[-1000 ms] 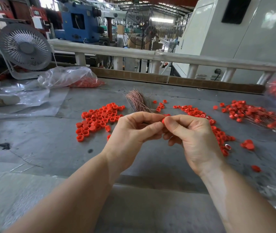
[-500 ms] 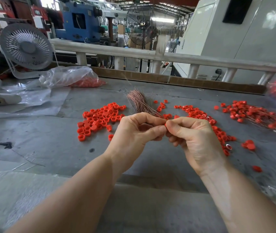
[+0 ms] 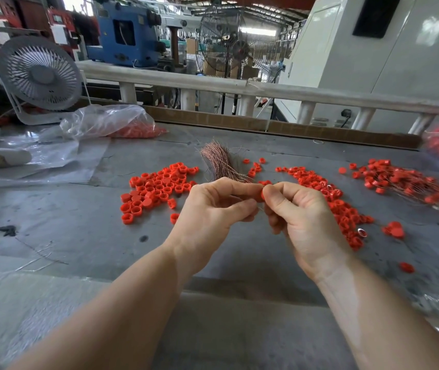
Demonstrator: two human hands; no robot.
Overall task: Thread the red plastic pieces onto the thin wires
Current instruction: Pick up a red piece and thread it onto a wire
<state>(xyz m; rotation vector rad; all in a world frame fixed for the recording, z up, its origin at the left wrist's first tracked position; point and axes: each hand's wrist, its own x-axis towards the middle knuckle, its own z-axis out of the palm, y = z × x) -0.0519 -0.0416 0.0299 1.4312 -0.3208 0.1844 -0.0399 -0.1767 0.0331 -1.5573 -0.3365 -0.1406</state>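
Two hands meet | left hand (image 3: 213,206), right hand (image 3: 301,217) pinch red piece (image 3: 260,195) between fingertips

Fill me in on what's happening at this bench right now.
A person is working with both bare hands above a grey table. The left hand and right hand meet fingertip to fingertip, pinching one small red plastic piece between them; any wire in it is too thin to see. Behind the hands lies a bundle of thin wires. A pile of loose red pieces sits to the left, and pieces already on wires lie to the right.
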